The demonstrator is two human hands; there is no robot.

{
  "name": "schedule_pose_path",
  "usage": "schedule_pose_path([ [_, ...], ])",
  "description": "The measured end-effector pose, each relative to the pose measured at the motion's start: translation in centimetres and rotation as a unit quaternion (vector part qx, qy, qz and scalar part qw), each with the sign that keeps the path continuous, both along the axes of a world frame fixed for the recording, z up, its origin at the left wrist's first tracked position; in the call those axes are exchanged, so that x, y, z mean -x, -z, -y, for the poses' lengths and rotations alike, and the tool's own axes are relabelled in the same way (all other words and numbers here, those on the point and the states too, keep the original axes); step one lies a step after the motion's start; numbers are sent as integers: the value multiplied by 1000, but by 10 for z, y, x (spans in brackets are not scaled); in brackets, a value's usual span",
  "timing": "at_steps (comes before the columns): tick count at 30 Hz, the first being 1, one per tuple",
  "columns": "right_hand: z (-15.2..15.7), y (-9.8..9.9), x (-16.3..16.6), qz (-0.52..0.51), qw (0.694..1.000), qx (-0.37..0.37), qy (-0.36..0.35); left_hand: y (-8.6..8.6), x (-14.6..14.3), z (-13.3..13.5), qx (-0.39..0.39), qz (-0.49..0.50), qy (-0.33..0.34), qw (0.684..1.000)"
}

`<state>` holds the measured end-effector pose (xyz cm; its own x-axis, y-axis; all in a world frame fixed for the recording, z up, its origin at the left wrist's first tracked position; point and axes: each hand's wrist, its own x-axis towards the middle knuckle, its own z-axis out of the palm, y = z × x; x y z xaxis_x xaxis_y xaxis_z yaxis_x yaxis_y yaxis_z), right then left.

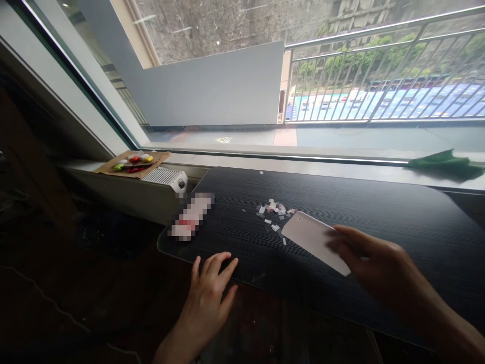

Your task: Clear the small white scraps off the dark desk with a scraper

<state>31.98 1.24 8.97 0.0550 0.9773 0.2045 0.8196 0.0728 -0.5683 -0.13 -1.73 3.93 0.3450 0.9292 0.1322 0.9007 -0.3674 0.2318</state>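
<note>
My right hand [364,253] grips a flat pale plate [312,237] by its right end. The plate is roughly rectangular, with a rounded corner and a small hole near its far end, and is held tilted over the black table [235,202]. Just beyond its far end lies a loose heap of small white and clear scraps [276,208], with several strewn nearby. My left hand [210,283] is open at the table's near edge, fingers spread and holding nothing. A pixelated pink and white object [191,217] lies at the table's left end.
On the sill at the left, a brown board [109,164] bears several small coloured items [134,159]. A white ridged unit [166,177] stands beside the table. Green cloth-like material [447,164] lies by the window at right. A metal railing [371,91] shows outside.
</note>
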Motion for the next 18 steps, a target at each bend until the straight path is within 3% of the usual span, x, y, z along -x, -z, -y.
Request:
schedule_pose_path([
  [4,-15,1,-2,37,999,-3,-21,2,3,0,-6,-4,9,1000],
  [9,-22,-13,-4,74,997,-22,-10,1,1,-1,-14,7,-3,1000],
  [14,-37,-18,14,62,995,-27,-73,2,0,1,-10,1,1,1000],
  [18,-28,-15,1,67,991,-37,-109,9,-1,4,-41,15,-25,999],
])
